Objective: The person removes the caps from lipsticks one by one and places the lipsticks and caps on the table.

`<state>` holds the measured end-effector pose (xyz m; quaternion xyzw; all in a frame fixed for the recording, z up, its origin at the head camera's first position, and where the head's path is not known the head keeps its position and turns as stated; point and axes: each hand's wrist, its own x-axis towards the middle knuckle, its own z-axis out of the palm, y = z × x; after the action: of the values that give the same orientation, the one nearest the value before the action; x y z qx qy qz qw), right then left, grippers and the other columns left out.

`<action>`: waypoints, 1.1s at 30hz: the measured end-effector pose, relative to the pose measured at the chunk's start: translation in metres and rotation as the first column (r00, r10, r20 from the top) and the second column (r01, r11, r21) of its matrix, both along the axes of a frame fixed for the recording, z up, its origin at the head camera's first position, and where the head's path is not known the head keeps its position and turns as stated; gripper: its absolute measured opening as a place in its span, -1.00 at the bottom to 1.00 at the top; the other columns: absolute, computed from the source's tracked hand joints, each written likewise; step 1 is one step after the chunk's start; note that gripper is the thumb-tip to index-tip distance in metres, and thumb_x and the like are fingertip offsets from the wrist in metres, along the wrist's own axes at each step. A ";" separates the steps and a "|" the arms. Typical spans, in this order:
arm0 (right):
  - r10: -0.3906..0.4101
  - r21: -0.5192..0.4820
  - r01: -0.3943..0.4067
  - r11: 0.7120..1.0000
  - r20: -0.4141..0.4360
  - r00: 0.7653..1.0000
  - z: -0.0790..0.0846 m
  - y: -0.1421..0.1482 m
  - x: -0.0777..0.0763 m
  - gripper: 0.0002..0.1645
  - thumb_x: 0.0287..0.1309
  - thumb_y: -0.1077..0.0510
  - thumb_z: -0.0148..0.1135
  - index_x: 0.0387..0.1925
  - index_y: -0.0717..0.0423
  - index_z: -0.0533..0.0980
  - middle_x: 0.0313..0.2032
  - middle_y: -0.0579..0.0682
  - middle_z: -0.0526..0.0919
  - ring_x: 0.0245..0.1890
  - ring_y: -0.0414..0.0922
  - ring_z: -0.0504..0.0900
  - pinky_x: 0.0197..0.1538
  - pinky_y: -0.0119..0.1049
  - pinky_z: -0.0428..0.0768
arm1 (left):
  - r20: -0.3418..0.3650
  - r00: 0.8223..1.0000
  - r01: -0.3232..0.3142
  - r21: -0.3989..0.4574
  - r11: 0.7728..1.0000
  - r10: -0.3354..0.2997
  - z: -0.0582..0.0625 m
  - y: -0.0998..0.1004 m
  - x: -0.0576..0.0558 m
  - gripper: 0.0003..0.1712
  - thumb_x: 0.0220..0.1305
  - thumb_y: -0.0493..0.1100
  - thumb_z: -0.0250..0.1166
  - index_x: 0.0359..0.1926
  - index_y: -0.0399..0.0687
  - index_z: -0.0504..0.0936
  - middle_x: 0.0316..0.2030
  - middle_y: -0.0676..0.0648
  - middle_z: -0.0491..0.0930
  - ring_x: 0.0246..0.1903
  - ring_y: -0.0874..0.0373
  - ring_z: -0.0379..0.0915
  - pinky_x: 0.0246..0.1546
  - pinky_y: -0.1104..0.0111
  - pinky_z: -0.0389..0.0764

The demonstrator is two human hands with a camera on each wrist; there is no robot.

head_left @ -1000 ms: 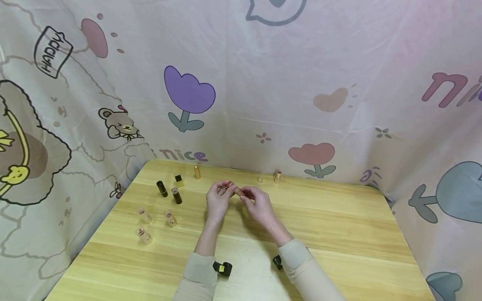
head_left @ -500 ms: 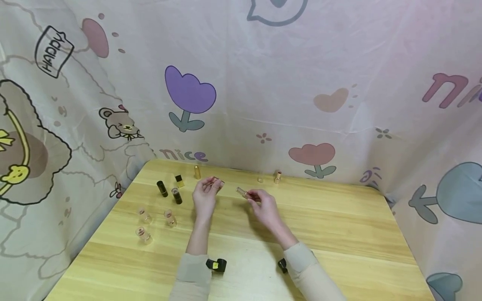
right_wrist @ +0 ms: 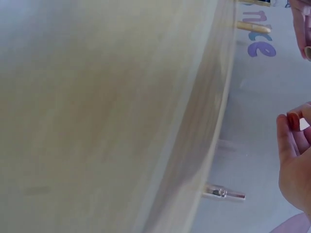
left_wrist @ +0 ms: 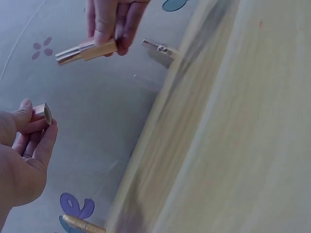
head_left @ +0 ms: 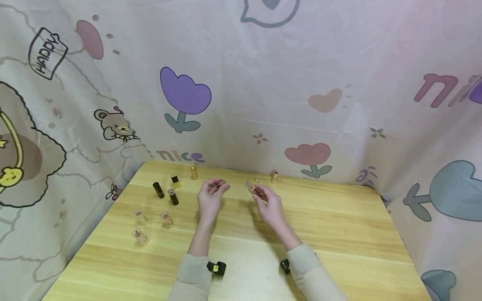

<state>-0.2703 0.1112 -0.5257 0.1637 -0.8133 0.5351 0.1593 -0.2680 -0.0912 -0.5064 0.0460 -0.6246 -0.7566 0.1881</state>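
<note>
A hollow gold cap [left_wrist: 38, 112] is pinched in a narrow grip by the left hand [head_left: 209, 202]; a lipstick tube [left_wrist: 87, 52], inner barrel exposed, is gripped by the right hand [head_left: 270, 205]. Both parts are held apart above the table [head_left: 339, 225]. The step in hand is judged to be uncapped handling; barrel contents cannot be made out. For recapping, cap mouth and barrel should be aligned.

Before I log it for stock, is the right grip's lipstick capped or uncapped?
Uncapped. The left grip pinches the cap, hollow end showing; apart from it, the right grip holds the lipstick, its narrower inner tube bare.
</note>
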 end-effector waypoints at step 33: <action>-0.121 -0.003 0.123 0.992 0.129 0.984 -0.007 0.059 -0.036 -0.61 0.31 0.37 0.34 0.12 0.46 0.53 -0.02 0.37 0.71 0.01 0.25 0.72 0.16 -0.05 0.72 | 0.078 0.962 0.263 -0.533 0.804 -0.263 -0.009 0.068 -0.055 -0.66 0.25 -0.41 0.47 -0.01 -0.45 0.58 -0.11 -0.32 0.69 -0.07 -0.12 0.68 0.00 0.34 0.76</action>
<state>-0.3065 0.1699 -0.5325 0.0780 -0.8275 0.5381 0.1400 -0.3229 -0.0235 -0.5155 -0.0958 -0.8118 -0.5694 0.0868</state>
